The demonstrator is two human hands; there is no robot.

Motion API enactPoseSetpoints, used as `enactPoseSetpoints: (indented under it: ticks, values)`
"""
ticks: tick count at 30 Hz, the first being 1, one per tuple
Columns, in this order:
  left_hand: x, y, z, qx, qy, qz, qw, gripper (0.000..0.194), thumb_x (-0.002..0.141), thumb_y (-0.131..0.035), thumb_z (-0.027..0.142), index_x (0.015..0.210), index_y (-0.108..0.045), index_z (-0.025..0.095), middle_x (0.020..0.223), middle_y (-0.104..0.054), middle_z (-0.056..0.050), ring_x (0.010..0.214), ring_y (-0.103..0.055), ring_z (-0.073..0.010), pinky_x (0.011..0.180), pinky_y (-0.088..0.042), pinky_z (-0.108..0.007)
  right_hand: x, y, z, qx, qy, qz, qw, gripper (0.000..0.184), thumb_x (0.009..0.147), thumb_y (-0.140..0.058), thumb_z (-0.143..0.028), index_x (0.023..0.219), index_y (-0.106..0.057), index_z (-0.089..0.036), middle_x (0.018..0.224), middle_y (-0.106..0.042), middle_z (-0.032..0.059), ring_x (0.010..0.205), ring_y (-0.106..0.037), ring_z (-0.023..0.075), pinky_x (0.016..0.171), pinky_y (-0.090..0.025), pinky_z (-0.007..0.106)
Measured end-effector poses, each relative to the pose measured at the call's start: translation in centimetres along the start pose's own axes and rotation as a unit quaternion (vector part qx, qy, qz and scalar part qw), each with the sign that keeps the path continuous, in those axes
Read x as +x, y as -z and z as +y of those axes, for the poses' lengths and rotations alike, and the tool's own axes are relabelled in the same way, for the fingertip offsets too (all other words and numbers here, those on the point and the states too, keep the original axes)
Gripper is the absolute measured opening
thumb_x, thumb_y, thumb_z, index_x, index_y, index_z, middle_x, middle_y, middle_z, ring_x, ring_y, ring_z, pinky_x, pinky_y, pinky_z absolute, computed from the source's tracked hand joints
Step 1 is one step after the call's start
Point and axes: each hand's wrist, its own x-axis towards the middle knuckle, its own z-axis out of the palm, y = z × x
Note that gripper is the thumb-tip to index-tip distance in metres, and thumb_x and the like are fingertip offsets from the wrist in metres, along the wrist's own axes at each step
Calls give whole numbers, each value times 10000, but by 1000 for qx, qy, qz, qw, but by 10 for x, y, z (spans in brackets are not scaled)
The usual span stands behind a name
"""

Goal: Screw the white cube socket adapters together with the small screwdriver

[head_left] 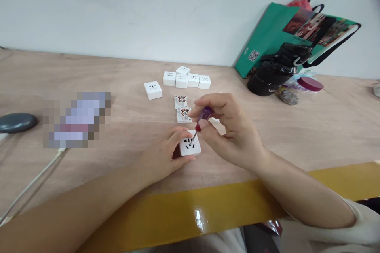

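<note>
White square socket module (pixel 190 148); purple-handled screwdriver (pixel 205 114) tip against its face

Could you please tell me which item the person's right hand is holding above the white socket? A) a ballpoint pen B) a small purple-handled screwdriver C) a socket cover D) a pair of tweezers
B: the right hand pinches the small purple-handled screwdriver, its thin shaft angled down to the white socket.

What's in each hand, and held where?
The left hand grips a white socket module by its left side; the right hand pinches a small screwdriver by its purple handle.
</note>
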Motion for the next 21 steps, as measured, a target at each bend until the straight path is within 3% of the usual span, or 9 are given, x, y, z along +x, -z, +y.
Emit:
enactPoseSetpoints:
  ticks: [7, 13, 18, 21]
  values:
    - [0, -1, -1, -5, -9, 21, 1000, 359, 829, -594, 350, 1145, -451, 258, 1268, -494, -33, 1120, -533, -246, 911, -478, -389, 1, -4, 2, -111, 47, 47, 992, 230, 862, -514, -157, 1087, -512, -204, 805, -572, 16, 714, -558, 134, 623, -506, 290]
    - [0, -1, -3, -7, -17, 10, 1000, 384, 846, -577, 337, 1182, -416, 244, 1317, -460, -57, 1150, -501, -238, 937, -456, -412, 0, -3, -2, -11, -13, 19, 1000, 317, 861, -423, -89, 1146, -465, -222, 953, -589, 26, 805, -596, 125, 676, -535, 292]
    - [0, -1, -4, -3, -29, 20, 999, 371, 848, -578, 345, 1171, -424, 251, 1291, -484, -44, 1103, -537, -229, 889, -489, -376, 3, -2, -2, -70, 37, 51, 996, 228, 852, -483, -110, 1054, -535, -202, 836, -573, 24, 746, -569, 134, 653, -527, 307]
    - [0, -1, -3, -12, -66, 47, 997, 359, 855, -575, 343, 1168, -433, 240, 1282, -492, -55, 1135, -517, -230, 926, -471, -387, 2, -2, -1, -47, 51, 76, 995, 264, 862, -479, -100, 1098, -514, -213, 842, -576, 24, 764, -570, 140, 665, -535, 321]
